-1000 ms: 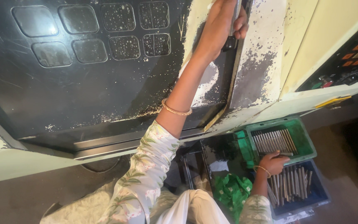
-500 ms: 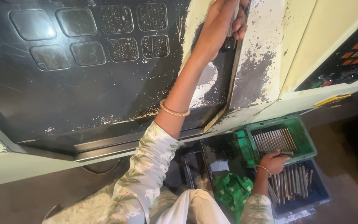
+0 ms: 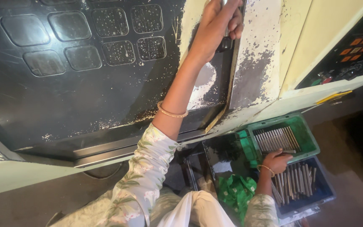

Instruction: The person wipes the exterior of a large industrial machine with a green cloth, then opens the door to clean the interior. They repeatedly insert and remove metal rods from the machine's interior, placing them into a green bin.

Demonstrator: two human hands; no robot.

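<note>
- Up at the top of the view, the person's left hand (image 3: 219, 25) is closed round a dark upright handle (image 3: 225, 40) on the edge of the big black sliding machine door (image 3: 85, 92), fingers wrapped, thumb side toward the worn cream-painted door frame (image 3: 257, 63).
- That handle's long axis runs up and down the door edge, and it sits right inside the grip. The left arm is stretched out fully to reach it, with a thin gold bangle (image 3: 172, 112) on the wrist.
- Low on the right, the right hand (image 3: 277, 162) rests on the dividing rim between two crates, fingers curled over a few slim grey metal rods. I cannot tell how many it has, or whether it truly grips them or just lies on them.
- Green plastic crate (image 3: 311, 145), farther from the body: a neat row of those rods (image 3: 276, 139) lies side by side, long axes running away from the person.
- Blue plastic crate (image 3: 324, 195), nearer: more rods of the same kind (image 3: 297, 180), looser, mostly parallel, just beside the right hand.
- The right hand is by far the nearer to both crates; the left is well apart from them.
- A crumpled green cloth (image 3: 236, 193) lies by the person's knees, beside the blue crate.
- Off to the far right, a dark control panel with orange buttons (image 3: 356, 48) sits on the machine.
</note>
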